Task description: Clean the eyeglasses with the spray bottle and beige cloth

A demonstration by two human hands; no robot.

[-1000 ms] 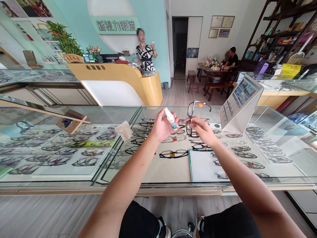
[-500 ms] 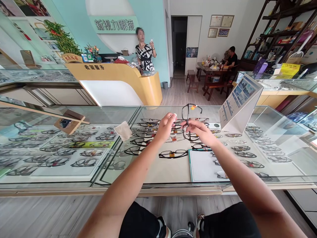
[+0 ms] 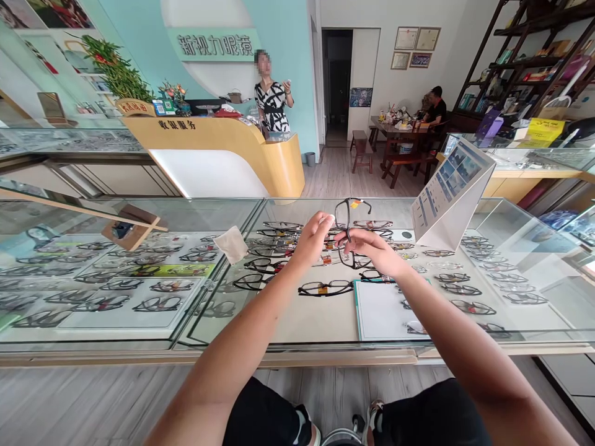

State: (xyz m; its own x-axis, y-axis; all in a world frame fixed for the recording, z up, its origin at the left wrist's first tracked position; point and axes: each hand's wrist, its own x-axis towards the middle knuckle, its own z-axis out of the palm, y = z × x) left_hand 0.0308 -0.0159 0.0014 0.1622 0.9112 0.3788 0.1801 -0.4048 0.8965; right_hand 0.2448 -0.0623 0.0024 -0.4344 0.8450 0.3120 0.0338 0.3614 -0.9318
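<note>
Both my arms reach out over a glass display counter (image 3: 297,331). My left hand (image 3: 312,240) is closed around a small white spray bottle, of which only the white tip (image 3: 330,218) shows past the fingers. My right hand (image 3: 374,249) pinches a pair of black-framed glasses (image 3: 344,230) and holds them upright. An orange tag (image 3: 356,202) hangs on their top. The bottle's tip is right beside the glasses' left rim. The two hands almost touch above the counter.
Rows of glasses lie under the glass. On top rest a beige cloth (image 3: 232,244), a white tented card (image 3: 449,198), a white pad (image 3: 381,310) and a wooden stand (image 3: 132,226). One person stands at the yellow desk (image 3: 272,99); another sits at a table (image 3: 434,110).
My left hand has tipped the spray bottle forward, so most of it is now hidden in the fist. The glasses moved left and closer to the bottle's tip.
</note>
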